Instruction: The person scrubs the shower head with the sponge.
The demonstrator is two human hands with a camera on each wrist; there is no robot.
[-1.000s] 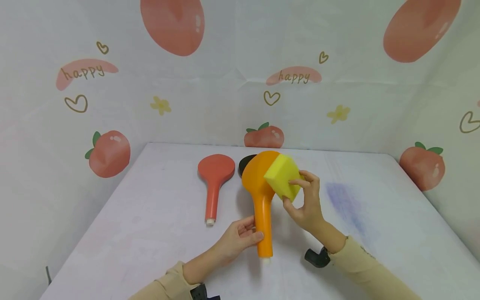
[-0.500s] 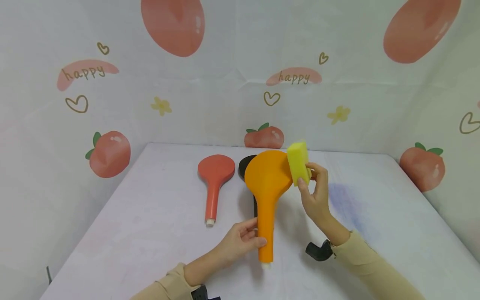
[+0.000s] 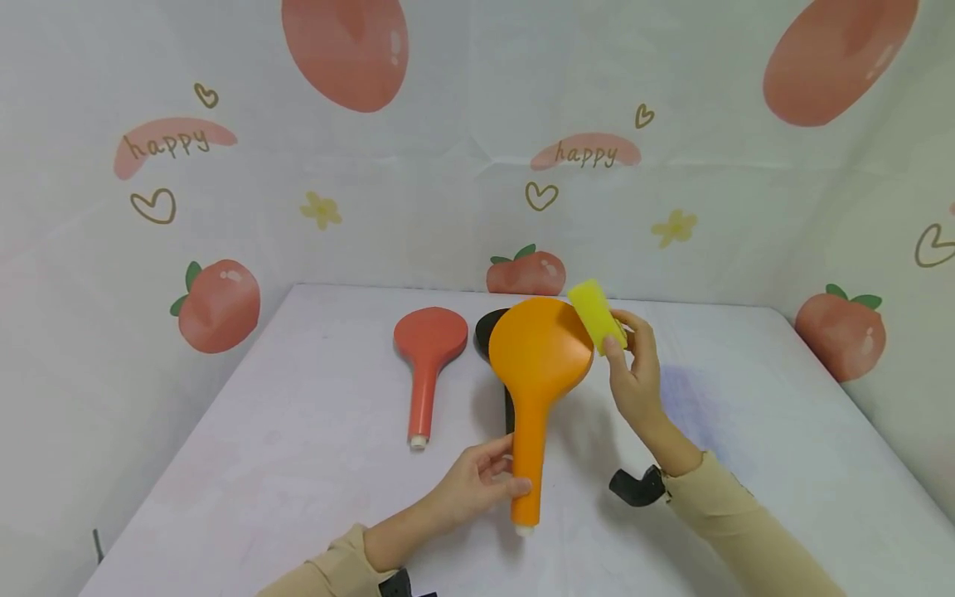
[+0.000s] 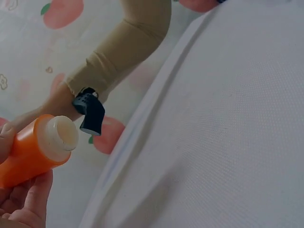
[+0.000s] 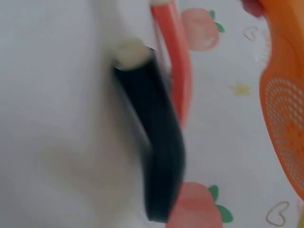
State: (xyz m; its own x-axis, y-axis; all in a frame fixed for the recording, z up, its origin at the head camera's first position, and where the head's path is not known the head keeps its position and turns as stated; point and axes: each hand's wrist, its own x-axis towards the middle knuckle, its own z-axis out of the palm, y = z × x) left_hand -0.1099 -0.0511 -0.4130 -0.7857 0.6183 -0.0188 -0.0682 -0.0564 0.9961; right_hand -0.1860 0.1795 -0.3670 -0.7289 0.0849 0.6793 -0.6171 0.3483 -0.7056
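My left hand (image 3: 477,481) grips the lower handle of an orange shower head (image 3: 540,348), held up with its smooth back toward the head view. Its perforated spray face (image 5: 287,114) shows in the right wrist view. A pale threaded end (image 4: 61,134) sticks out of the handle in the left wrist view. Between thumb and fingers, my right hand (image 3: 636,377) pinches a yellow sponge (image 3: 595,315), tilted at the upper right edge of the orange head and overlapping it there.
A red shower head (image 3: 430,336) lies left of the orange one. Partly hidden behind the orange one lies a black shower head (image 3: 487,325). All this is over a white table (image 3: 298,431) with a printed cloth wall (image 3: 418,207) behind. A black camera mount (image 3: 637,487) juts from the right wrist.
The sponge has gone from the back of the orange shower head to its right edge, then tilted. My left hand has turned the shower head so its back shows wider.
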